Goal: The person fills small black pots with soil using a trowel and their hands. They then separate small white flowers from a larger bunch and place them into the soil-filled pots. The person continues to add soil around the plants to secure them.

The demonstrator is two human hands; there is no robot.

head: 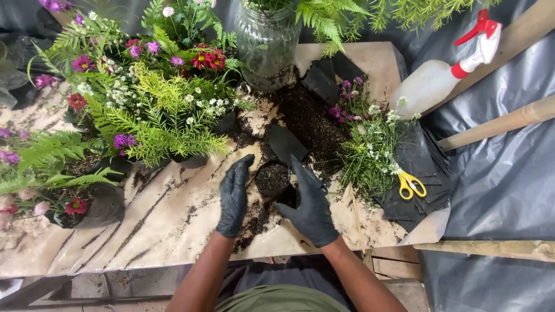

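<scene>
Small black pot (pixel 272 179) of soil between left hand (pixel 233 196), right hand (pixel 310 202).

Glass jar (pixel 265 43) top cut off by edge; small black pot (pixel 273 180) base hidden behind hands.

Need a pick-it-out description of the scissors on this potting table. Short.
Start at the white spray bottle with the red trigger, lying at the table's far right corner. Come down towards the near edge, past the loose cut stems with small white flowers, to the stack of flat black plastic bags. The scissors lie on that stack, the only yellow-handled thing there.
</scene>
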